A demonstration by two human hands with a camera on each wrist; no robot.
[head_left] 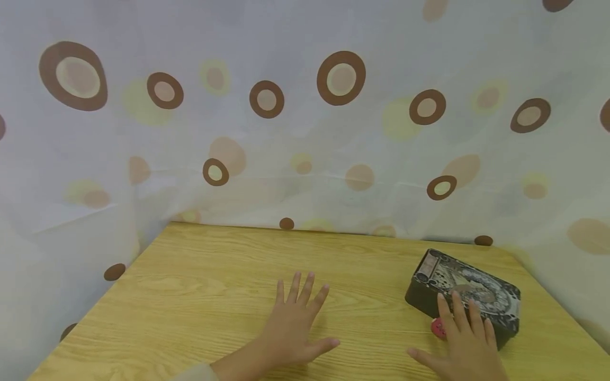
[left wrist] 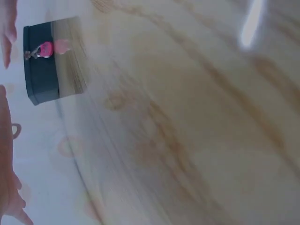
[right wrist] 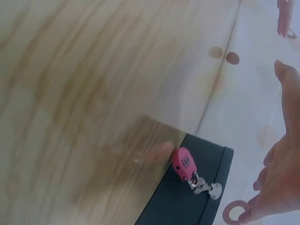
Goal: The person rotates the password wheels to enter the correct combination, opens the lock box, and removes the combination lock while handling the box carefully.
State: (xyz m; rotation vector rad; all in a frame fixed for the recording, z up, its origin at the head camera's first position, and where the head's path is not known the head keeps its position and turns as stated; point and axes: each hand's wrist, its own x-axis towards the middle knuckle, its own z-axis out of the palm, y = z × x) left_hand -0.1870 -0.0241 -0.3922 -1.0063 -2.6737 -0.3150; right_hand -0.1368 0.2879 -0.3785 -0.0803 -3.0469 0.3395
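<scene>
No words, brands or numbers can be read. The pink padlock [right wrist: 180, 165], at five o'clock in the right wrist view, bears a short row of dark marks [right wrist: 186, 161], too small to make out. On the box [head_left: 472, 290], at four o'clock in the head view, the lid's ten-o'clock strip [head_left: 428, 265] is too blurred to read.

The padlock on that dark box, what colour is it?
The padlock is pink, clearest in the right wrist view.

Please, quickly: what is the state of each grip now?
Left grip: open, holding nothing.
Right grip: also open, holding nothing.
</scene>
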